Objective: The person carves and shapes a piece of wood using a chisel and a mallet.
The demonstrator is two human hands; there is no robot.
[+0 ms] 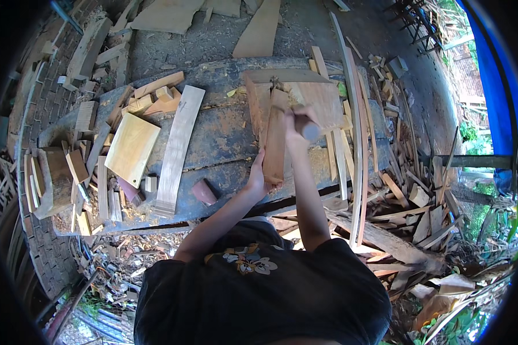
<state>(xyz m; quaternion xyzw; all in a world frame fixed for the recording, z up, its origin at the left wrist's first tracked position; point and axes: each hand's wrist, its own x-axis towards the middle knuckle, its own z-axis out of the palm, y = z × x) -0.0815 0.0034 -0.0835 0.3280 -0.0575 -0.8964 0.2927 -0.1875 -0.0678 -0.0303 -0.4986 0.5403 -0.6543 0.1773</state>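
Note:
My left hand (256,175) grips the lower left of a narrow reddish-brown wooden piece (275,144), which stands against a larger wooden block (316,103) on the worn bench. My right hand (295,123) is closed on a blurred grey round-ended object (309,131) beside the upper part of that piece; motion blur hides what exactly it is. A reddish-pink curved scrap (204,192) lies left of my left hand. Farther left are a long pale plank (177,146) and a light square board (131,148).
The worn dark bench (213,132) carries small offcuts (155,92) at the left and long strips (357,144) at the right. Scrap wood (420,224) is piled right of it, larger sheets (253,29) lie beyond, and a blue tarp (489,69) hangs at the far right.

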